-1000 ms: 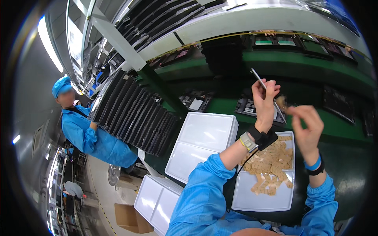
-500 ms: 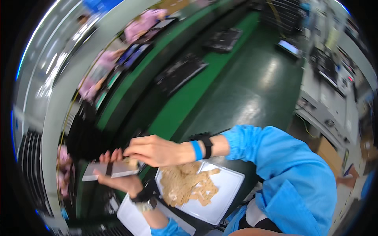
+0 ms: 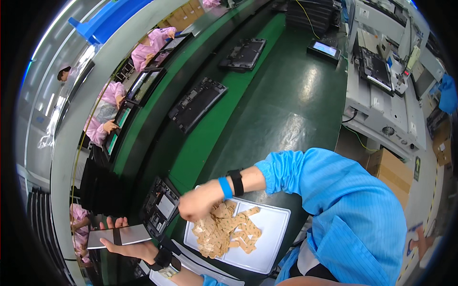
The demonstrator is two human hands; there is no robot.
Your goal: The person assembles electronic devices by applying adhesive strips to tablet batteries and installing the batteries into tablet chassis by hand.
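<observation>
Left hand (image 3: 135, 249) grasps silver panel (image 3: 100, 238) left of white tray (image 3: 269, 226); right hand (image 3: 197, 205), at tray's edge, blurred: grip indeterminable.

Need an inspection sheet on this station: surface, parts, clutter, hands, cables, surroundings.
Surface: green bench, shiny, with a brighter green strip.
Parts: silver panel with a dark band across it; tan paper pieces heaped in a white tray; three opened flat devices along the bench.
Clutter: black stack and small screen box at the far end.
Hands: left hand holds the panel; right hand is by the paper heap, blurred, grip unclear.
Cables: yellow cord by the stack; thin wire below the grey machine.
Surroundings: workers in pink sleeves opposite; cardboard box at right.
</observation>
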